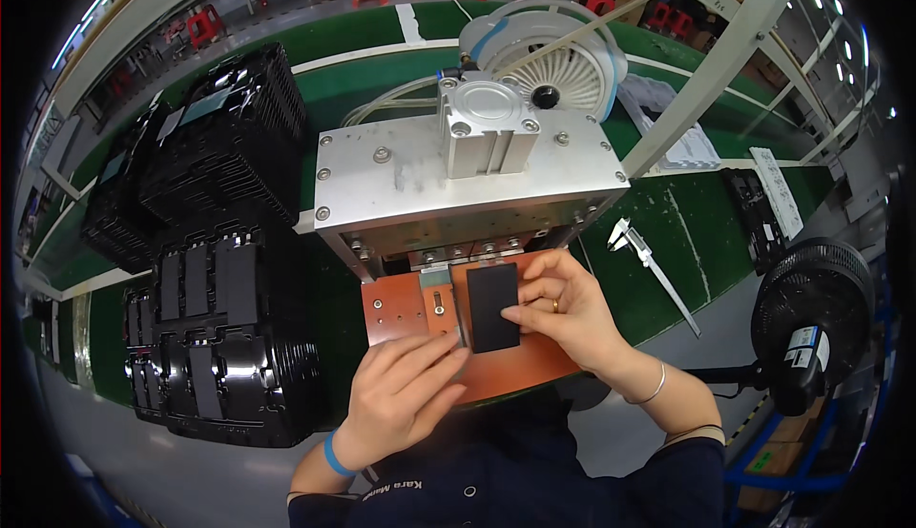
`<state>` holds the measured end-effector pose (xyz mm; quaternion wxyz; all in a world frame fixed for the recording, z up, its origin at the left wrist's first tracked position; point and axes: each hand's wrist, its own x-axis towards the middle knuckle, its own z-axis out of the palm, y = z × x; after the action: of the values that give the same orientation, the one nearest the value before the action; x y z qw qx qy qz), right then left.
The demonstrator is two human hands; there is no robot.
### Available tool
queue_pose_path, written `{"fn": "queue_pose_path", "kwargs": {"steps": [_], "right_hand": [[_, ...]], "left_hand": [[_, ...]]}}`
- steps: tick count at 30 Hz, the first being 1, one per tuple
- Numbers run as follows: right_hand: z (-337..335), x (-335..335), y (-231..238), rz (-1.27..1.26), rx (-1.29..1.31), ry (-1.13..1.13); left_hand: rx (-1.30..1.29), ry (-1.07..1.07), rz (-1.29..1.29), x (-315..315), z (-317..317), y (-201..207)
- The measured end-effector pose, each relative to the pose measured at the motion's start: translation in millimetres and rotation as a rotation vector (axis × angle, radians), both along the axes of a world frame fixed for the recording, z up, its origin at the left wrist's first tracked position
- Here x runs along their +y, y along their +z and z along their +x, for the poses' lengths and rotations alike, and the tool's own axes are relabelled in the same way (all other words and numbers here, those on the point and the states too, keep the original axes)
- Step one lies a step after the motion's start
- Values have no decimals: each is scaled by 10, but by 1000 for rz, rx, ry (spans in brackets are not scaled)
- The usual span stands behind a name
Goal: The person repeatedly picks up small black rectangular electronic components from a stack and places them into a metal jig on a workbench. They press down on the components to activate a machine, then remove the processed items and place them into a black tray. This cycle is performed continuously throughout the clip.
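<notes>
A flat black rectangular piece [490,310] lies over the orange base plate [523,368] at the front of a metal press [410,175]. My right hand [575,316] pinches its right edge between thumb and fingers. To its left, my left hand [403,390] has its fingers stretched out, their tips by a slim metal guide [461,313] along the piece's left side. Whether those tips touch the piece or only the guide, I cannot tell. A slotted metal block [438,307] is bolted to the base plate beside the guide.
Black plastic trays [215,337] holding flat dark pieces are stacked at left, with more stacks [224,127] behind. A digital caliper [654,275] lies right of the press. A black fan [811,323] stands at far right; a larger round fan [553,75] sits behind the press.
</notes>
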<state>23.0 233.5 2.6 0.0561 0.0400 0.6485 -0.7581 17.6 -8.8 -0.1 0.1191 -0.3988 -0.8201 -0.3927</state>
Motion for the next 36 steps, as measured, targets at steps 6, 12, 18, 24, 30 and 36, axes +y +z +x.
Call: {"fn": "queue_pose_path", "kwargs": {"steps": [6,12,18,24,30,36], "right_hand": [[359,-118,256,808,1105,130],[380,-142,235,993,1441,-41],[293,1615,-526,1520,365,-661],[353,2329,-935,1445,-164,-512],[496,2327,-959,1277,42,-686],[718,1540,-423,723,294,-666]], "left_hand": [[-1186,-158,406,-173,151,-14],[-1544,-256,657,-47,101,22],[-1132,-1,676,21,89,201],[-1099,143,891,162,54,-87],[-1130,11,850,151,-10,-43],[-1099,50,765,211,-7,-19]]}}
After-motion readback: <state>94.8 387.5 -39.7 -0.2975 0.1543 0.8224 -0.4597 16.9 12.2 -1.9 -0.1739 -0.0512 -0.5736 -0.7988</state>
